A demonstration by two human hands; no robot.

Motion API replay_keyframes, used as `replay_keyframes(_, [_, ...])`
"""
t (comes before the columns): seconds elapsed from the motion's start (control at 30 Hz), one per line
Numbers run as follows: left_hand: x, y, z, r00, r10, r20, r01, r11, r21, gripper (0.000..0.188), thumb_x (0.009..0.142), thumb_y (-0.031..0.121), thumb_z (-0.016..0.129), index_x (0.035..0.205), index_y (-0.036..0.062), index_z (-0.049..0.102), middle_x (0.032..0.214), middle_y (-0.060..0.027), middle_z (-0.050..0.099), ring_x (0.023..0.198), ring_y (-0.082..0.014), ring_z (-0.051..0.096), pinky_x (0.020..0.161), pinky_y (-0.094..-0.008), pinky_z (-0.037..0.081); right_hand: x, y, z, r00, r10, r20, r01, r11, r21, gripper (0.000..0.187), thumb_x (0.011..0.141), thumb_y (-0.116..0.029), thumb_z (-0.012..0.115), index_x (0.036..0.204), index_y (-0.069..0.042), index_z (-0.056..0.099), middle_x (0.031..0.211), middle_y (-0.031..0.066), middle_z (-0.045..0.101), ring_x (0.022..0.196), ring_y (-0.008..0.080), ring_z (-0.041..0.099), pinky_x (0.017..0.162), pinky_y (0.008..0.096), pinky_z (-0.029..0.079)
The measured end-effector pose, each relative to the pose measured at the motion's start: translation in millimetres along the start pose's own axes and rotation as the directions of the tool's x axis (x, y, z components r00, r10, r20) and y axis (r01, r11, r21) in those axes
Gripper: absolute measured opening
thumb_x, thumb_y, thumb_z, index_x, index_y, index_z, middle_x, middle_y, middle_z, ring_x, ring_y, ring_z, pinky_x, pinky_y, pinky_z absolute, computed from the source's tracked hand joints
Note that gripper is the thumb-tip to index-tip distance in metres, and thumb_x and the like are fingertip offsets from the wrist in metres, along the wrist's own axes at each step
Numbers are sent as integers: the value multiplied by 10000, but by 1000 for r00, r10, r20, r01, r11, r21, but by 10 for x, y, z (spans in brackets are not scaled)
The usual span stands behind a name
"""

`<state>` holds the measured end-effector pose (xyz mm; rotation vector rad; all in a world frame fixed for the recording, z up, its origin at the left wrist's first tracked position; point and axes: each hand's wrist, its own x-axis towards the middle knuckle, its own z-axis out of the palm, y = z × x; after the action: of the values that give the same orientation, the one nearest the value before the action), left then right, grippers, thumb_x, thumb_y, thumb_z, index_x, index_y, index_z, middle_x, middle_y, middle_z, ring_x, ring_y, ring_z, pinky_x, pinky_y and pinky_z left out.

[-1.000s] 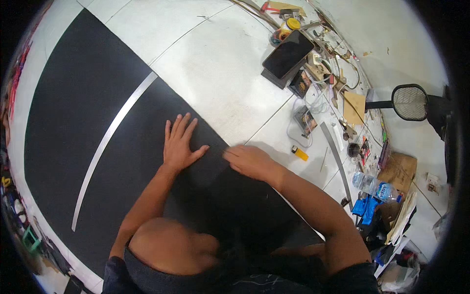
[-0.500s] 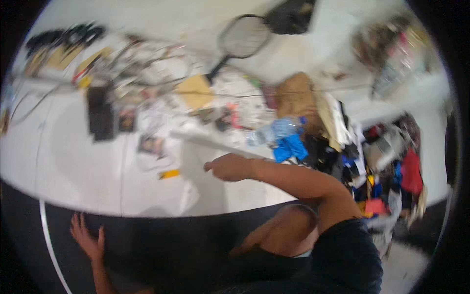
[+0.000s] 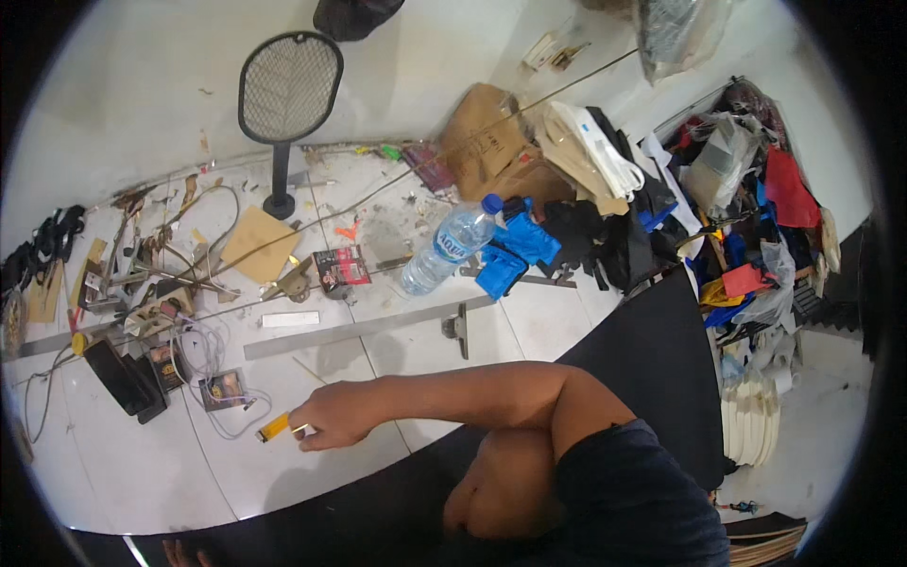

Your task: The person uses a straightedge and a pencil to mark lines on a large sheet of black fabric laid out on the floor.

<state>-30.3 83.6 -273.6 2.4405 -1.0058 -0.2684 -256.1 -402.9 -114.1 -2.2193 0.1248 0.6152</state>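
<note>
2 hands in the picture, and it's the right hand (image 3: 333, 416) that takes the eye, out over the white tile floor (image 3: 99, 482), knuckles up! Its fingers are curled in narrow, right up against a yellow lighter (image 3: 273, 428); whether they grip it, I cannot tell. A small pale thing (image 3: 300, 430) peeks out at the fingers too, too small to name. Down at the bottom edge, the left hand (image 3: 184, 553) gives us just its fingers, on the black sheet (image 3: 652, 369); the rest is cut off, so no telling how wide they stand. Beside it, 1 end of a shiny strip (image 3: 135, 550) lies on that same sheet.

Beyond the right hand, a long grey metal strip (image 3: 350, 337) crosses the tiles, with a clear water bottle (image 3: 449, 248) lying past it and blue cloth (image 3: 520, 248) beside the bottle. Left of the lighter, a white cable (image 3: 196, 354) loops loosely, and further over there's a black phone (image 3: 115, 376). At the wall, a mesh racket (image 3: 290, 90) leans upright!
</note>
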Motion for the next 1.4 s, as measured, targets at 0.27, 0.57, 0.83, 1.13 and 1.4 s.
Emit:
replay_keyframes(0.27, [-637, 461, -669, 546, -660, 516, 657, 720, 225, 643, 1014, 527, 408, 1451, 59, 464, 1461, -180, 495, 1326, -373, 467, 1107, -498, 357, 171, -234, 408, 997, -65, 30, 56, 974, 221, 308, 967, -348, 545, 1068, -62, 599, 977, 181, 670, 958, 379, 643, 834, 508, 493])
replay_keyframes(0.57, [-2931, 1705, -1631, 458, -672, 582, 624, 709, 328, 614, 983, 409, 575, 1477, 67, 450, 1394, -240, 542, 1309, -406, 498, 1067, -514, 412, -1361, -15, 664, 953, 299, 48, -296, 888, 351, 275, 976, -290, 529, 1008, -24, 590, 939, 197, 652, 917, 392, 649, 806, 517, 508])
replay_keyframes(0.83, [-2545, 4144, -1501, 325, -565, 759, 758, 635, 148, 574, 1004, 444, 495, 1447, 78, 484, 1425, -204, 521, 1307, -392, 487, 1081, -503, 394, -3216, 91, 515, 782, 610, 124, -546, 576, 609, 398, 1036, -380, 444, 1176, -47, 613, 1104, 188, 668, 1024, 377, 633, 892, 455, 482])
replay_keyframes(1.13, [-2312, 6568, -960, 413, -313, 855, 761, 634, -136, 536, 1027, 454, 420, 1390, 78, 539, 1435, -180, 513, 1294, -386, 483, 1085, -489, 382, -5542, 1108, -664, 581, 787, -204, -609, 588, 532, 366, 1042, -319, 480, 1269, -64, 615, 965, 117, 692, 780, 198, 668, 682, 362, 534])
replay_keyframes(1.4, [-2353, 7653, -643, 356, -498, 791, 754, 653, 72, 441, 1027, 353, 454, 1286, 36, 617, 1345, -220, 574, 1243, -408, 515, 1041, -481, 412, -6001, 2713, -2927, 430, 687, -585, -651, 685, 326, 259, 938, -267, 625, 969, -10, 627, 846, 213, 665, 809, 394, 661, 686, 443, 498])
